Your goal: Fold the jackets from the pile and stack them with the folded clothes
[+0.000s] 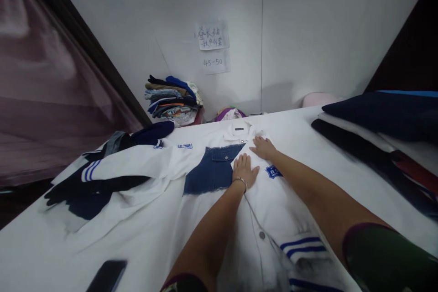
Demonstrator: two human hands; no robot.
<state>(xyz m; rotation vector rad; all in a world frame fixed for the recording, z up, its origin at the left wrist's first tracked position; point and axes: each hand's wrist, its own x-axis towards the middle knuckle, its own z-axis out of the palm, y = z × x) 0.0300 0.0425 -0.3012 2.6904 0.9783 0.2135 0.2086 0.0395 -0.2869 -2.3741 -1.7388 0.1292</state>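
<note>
A white jacket (pixel 273 200) with a denim chest panel (pixel 212 171), blue badge (pixel 273 172) and blue-striped cuffs lies spread on the white table (pixel 342 169). My left hand (pixel 244 169) rests flat on the right front panel by the button line, fingers stretched out, a bracelet on the wrist. My right hand (pixel 263 147) lies flat just below the collar (pixel 239 128), fingers spread. Neither hand holds anything. The left sleeve (pixel 126 169) stretches out to the left over dark clothing.
A dark navy garment (pixel 85 191) lies at the table's left. A black phone (pixel 107 276) sits near the front edge. Folded dark clothes (pixel 383 118) are stacked at the right. A pile of folded clothes (pixel 173 98) stands by the wall under paper notes (pixel 212 45).
</note>
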